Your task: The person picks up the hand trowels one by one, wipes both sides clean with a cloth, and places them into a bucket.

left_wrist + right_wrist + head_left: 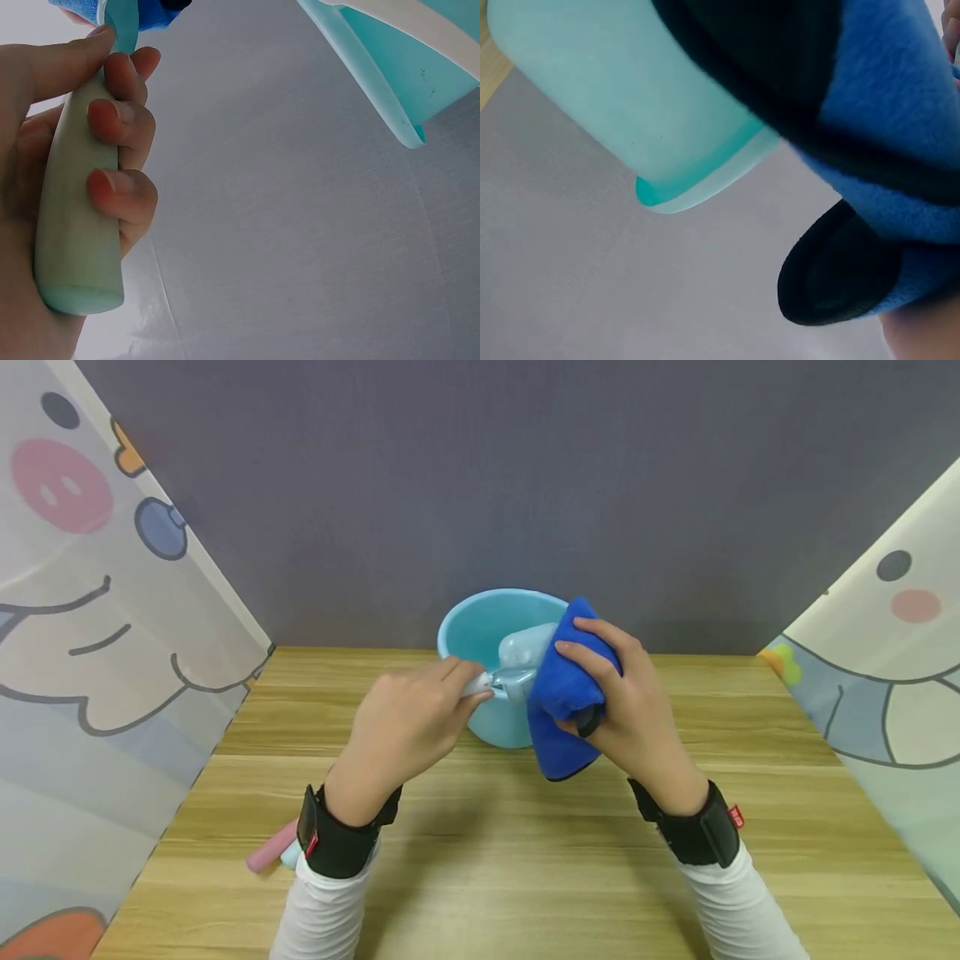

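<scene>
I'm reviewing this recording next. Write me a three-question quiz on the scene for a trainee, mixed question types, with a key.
1. Multiple choice: what does the right hand hold?
A) a sponge
B) a blue cloth
C) a bottle

2. True or false: the left hand is empty.

3. Short answer: which hand is nearer the pink object on the table?

Key:
1. B.
2. False; the left hand grips a pale handle.
3. The left hand.
</scene>
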`<state>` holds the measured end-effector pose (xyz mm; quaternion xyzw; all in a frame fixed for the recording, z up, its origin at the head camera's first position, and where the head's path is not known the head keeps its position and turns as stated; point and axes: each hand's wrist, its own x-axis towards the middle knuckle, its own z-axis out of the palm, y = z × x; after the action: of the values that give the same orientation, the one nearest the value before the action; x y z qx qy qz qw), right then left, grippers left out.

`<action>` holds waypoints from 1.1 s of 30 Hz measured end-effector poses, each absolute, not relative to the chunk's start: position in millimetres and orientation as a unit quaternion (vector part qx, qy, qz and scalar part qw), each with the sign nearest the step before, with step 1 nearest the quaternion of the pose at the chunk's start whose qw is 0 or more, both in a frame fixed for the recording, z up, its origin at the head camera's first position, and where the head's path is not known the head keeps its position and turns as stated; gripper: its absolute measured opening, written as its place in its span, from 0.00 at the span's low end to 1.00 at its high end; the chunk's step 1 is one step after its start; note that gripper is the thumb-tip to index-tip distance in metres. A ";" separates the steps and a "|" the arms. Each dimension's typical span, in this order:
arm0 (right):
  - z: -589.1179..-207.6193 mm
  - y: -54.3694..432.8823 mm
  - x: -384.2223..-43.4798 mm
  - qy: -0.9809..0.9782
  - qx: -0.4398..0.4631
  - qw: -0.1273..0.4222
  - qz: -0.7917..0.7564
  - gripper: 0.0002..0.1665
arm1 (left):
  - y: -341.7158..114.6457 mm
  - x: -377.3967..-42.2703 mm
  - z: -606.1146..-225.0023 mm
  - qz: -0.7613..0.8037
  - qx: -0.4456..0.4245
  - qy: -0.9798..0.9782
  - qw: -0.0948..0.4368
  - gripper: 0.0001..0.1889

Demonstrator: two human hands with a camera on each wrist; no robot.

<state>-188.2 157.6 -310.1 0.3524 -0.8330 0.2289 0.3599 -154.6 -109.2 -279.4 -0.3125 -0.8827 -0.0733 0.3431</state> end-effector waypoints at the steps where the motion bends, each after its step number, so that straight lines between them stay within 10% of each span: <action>1: -309.9 157.2 -188.0 -0.835 0.347 0.360 0.229 0.52 | -109.2 -154.7 -279.6 -0.072 -0.311 -0.883 0.343 0.09; 33: -312.2 156.1 -182.6 -0.838 0.284 0.371 0.282 0.43 | -107.1 -154.0 -279.5 -0.070 -0.293 -0.882 0.364 0.11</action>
<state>-182.6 156.1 -312.2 0.2843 -0.8380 0.2816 0.3710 -154.0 -107.1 -279.5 -0.2929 -0.8815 -0.0703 0.3636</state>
